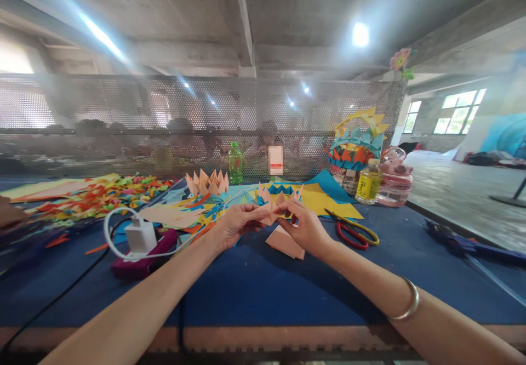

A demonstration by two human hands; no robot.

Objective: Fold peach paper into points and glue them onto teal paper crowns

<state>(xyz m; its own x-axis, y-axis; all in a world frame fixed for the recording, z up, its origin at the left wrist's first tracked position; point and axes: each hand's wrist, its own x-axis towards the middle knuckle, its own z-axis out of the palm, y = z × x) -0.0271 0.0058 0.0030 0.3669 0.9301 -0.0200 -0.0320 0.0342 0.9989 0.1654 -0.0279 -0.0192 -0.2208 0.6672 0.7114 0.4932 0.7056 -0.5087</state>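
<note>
We have the spiky peach folded-paper piece (272, 212) raised over the table (234, 294), our left grip (242, 220) and right grip (303, 223) both pinching its near edge. We should press along creases, sparing the tips. Peach paper strips (282, 243) lie beneath, scissors (356, 235) to the right.

The folded paper (271, 215) is peach, the scissors (355, 223) red and yellow, the blurred tool (472, 244) seemingly blue.

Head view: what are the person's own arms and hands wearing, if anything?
The left hand and right hand are ungloved, with no sleeves in view. A smooth, silver-coloured bangle circles the right forearm; the left forearm shows no jewellery.
</note>
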